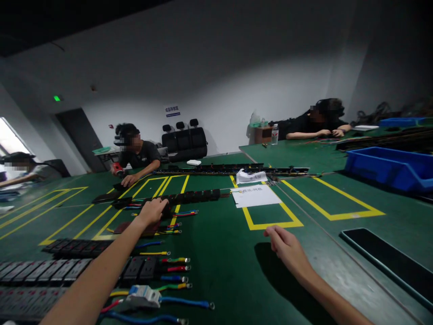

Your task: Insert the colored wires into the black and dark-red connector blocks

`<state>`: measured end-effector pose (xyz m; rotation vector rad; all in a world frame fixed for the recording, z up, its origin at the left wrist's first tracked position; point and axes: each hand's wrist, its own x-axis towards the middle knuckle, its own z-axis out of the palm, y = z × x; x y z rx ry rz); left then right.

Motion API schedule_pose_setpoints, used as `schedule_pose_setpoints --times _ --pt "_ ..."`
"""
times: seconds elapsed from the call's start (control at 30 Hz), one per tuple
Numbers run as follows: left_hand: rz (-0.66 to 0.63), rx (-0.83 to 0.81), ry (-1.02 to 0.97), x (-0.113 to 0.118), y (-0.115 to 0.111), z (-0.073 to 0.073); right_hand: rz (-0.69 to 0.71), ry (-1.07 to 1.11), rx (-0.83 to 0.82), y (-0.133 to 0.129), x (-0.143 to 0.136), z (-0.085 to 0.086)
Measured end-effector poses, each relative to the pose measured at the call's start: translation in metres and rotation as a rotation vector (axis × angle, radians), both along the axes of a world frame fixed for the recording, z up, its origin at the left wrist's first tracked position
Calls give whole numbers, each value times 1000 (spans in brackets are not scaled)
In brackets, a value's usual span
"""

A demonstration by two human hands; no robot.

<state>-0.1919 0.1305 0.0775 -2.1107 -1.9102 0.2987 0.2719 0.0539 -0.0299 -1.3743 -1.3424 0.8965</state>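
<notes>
Paper and phone lie near the right hand.

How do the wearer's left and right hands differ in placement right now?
The left hand is at the black strip; the right hand is apart from it, over green tabletop. The left hand reaches farther across; the right hand is nearer the camera. Both are bare.

Far wall, left of centre: sign reads "成品存放区"; smaller line beneath illegible. White sheet: characters, not reliably readable.
</notes>
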Motion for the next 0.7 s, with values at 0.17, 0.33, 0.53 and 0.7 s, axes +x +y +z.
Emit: schedule_pose_setpoints --times 0.17,0.33,0.53,0.7 --pt "117 18 -11 -3 -20 6 29 -72 4 2 3 -4" --pt "162 19 -52 2 -41 8 34 -88 28 2 5 -8" --pt "150 96 -119 20 -53 -6 61 -136 67 -1 3 -7" --pt "9 72 -143 39 -48 -17 86 -198 72 1 4 -8"
